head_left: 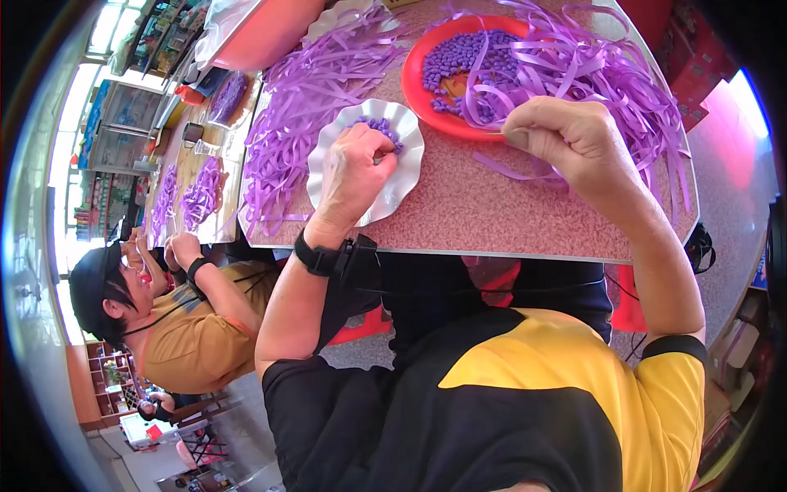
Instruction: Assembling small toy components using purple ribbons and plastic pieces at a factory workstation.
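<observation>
My left hand (357, 174) is over a white wavy-rimmed plate (399, 190), its thumb and fingers drawn together beside a small heap of purple beads (379, 129). Whatever sits between those fingertips is too small to make out. Over the near right edge of a red round tray (416, 92), my right hand (578, 141) pinches the end of a purple ribbon (478, 123) between thumb and forefinger. Many more purple beads (459, 59) fill the tray, and part of the ribbon lies across them.
Loose purple ribbons are heaped at the left (316, 90) and right (598, 74) of the speckled pink table (459, 209). A pink basin (266, 33) stands at the far left. Beside me a person (197, 328) in a brown shirt works at another table with purple ribbons.
</observation>
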`<state>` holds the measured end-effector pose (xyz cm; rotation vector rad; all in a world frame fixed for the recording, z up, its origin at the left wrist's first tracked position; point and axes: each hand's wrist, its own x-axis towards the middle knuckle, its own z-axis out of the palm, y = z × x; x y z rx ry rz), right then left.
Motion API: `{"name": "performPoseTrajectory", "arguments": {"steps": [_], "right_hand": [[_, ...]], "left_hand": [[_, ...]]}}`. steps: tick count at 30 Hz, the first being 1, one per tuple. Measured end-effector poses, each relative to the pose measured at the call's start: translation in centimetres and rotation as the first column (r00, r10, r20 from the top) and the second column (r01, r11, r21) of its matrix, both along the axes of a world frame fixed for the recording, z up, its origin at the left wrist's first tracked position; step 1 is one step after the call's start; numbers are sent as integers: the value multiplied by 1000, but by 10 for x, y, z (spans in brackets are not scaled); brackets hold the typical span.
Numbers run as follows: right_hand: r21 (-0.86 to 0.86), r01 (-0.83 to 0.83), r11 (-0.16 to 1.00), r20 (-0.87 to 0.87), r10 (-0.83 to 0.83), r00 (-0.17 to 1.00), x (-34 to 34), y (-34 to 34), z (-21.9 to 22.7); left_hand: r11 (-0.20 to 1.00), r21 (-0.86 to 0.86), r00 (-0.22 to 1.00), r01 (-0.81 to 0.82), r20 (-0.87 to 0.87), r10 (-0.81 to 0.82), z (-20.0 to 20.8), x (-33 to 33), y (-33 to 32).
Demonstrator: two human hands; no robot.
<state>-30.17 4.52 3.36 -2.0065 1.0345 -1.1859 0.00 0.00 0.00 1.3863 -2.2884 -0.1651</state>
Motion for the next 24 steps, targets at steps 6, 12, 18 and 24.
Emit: {"name": "performPoseTrajectory", "arguments": {"steps": [6,12,18,24], "right_hand": [[-28,14,1000,19,-14,1000,0,0,0],[-41,16,999,-15,-17,1000,-1,0,-1],[-16,15,1000,-65,-16,998,-2,1,-1],[-181,-14,983,-60,3,998,6,2,-8]], "left_hand": [[1000,0,998,18,-60,-18,2,-1,2],[1000,8,997,25,-79,-25,-1,3,2],[914,403,790,52,-576,209,23,-14,19],[696,388,165,604,-916,367,26,-55,40]]}}
